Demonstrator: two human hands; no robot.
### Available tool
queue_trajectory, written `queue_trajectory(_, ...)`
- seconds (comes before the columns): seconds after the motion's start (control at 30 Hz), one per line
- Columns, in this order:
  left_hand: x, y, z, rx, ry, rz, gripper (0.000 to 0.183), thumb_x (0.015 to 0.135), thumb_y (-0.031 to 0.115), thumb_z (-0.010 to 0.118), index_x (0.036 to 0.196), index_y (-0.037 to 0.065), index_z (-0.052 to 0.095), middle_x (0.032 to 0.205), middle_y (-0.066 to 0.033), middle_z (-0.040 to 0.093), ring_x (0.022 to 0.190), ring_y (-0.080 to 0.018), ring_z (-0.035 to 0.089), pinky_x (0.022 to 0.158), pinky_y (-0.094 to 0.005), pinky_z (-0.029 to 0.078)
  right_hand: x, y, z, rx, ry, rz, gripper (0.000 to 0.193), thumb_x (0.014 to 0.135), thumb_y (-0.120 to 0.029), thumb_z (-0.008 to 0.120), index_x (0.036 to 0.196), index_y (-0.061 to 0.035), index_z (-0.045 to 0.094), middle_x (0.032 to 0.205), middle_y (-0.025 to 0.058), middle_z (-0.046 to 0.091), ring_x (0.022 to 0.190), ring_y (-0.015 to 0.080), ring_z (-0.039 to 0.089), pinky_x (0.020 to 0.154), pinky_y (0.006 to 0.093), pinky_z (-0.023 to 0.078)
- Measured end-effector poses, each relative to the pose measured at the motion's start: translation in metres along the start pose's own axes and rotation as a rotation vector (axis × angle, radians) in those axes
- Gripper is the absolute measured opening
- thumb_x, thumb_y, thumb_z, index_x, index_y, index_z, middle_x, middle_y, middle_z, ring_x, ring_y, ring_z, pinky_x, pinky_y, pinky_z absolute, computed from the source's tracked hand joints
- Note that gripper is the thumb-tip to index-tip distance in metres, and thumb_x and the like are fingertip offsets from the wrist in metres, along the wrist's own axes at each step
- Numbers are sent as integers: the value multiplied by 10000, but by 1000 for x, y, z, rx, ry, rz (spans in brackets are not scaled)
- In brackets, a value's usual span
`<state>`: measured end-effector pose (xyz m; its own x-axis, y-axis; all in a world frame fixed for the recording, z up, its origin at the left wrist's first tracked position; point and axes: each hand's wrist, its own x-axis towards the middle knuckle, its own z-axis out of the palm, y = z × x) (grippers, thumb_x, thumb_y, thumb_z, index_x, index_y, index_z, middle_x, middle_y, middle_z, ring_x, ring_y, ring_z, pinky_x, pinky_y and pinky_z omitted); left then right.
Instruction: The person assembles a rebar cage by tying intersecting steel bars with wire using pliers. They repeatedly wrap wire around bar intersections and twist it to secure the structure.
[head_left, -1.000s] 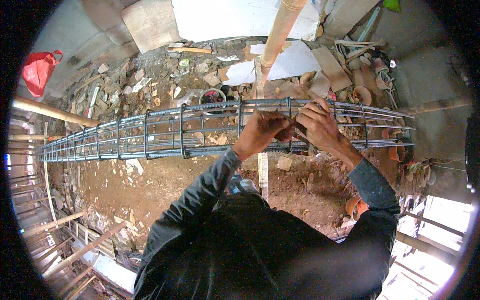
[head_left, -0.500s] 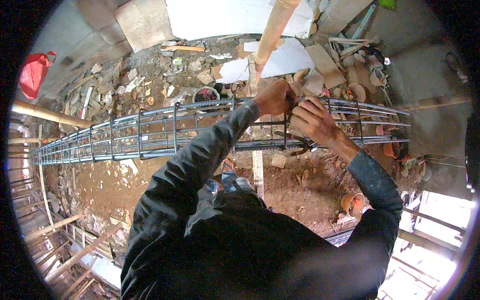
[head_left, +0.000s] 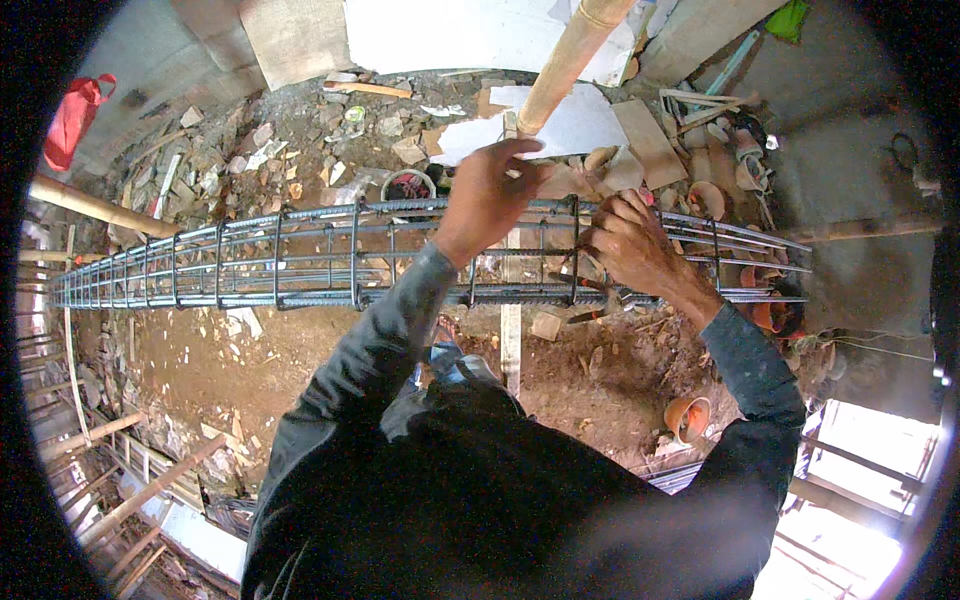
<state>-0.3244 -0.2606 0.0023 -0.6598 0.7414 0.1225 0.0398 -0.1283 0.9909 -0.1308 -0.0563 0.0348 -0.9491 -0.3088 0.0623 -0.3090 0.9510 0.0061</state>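
Note:
A long cage of steel reinforcing bars (head_left: 355, 255) with square stirrups runs across in front of me. My left hand (head_left: 488, 198) is lifted over its far top bar, thumb and forefinger apart, with nothing visible between them. Around the far corner of a stirrup (head_left: 575, 245), my right hand (head_left: 635, 248) is closed, its fingertips bent against the bar. Dark handles of what look like pincers (head_left: 588, 315) stick out below the right palm; their head is hidden by the hand. Any tie wire at the fingertips is too small to make out.
A bamboo pole (head_left: 575, 60) rises just beyond the cage. Rubble and broken boards (head_left: 575, 120) cover the far ground. A bucket (head_left: 408, 187) stands behind the bars, an orange pot (head_left: 688, 420) lies at near right, and bamboo poles (head_left: 150, 500) cross at lower left.
My left hand has come away from the right one, moving left and opening. The right hand stays at the stirrup, and the pincer handles have swung slightly down and left.

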Motion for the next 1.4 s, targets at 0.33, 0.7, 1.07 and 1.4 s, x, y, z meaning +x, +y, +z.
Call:
queue_trajectory(0.33,-142,15,-101,42,168,-213,325,1023,71,753,1330,-25,703,1090,-132,812,1010,-122,736,819,-286,592,33,-25,-26,181,-274,437,148,890,-198,751,799,-85,784,723,124,700,791,328,666,951,480,460)
queue_trajectory(0.7,-209,14,-128,610,394,-4,392,917,119,847,1285,31,743,1136,-157,778,1050,-327,748,940,-424,578,56,-19,-46,409,-498,697,284,877,-269,838,952,5,828,849,140,800,765,229,735,711,415,577)
queue_trajectory(1.07,-208,23,-250,1113,200,69,959,747,-24,733,1644,108,422,1601,-202,499,1479,-431,451,1232,-548,358,-130,-121,-17,221,1399,1312,407,1048,-299,678,1351,-26,671,1271,133,717,1172,238,667,994,369,541)
queue_trajectory(1.4,-158,2,-238,1218,-86,18,1073,739,-31,792,1699,100,331,1715,-202,370,1590,-432,323,1331,-535,247,-117,-177,227,501,1207,1202,396,983,-163,719,1333,-4,622,1285,141,643,1159,234,629,987,373,521)
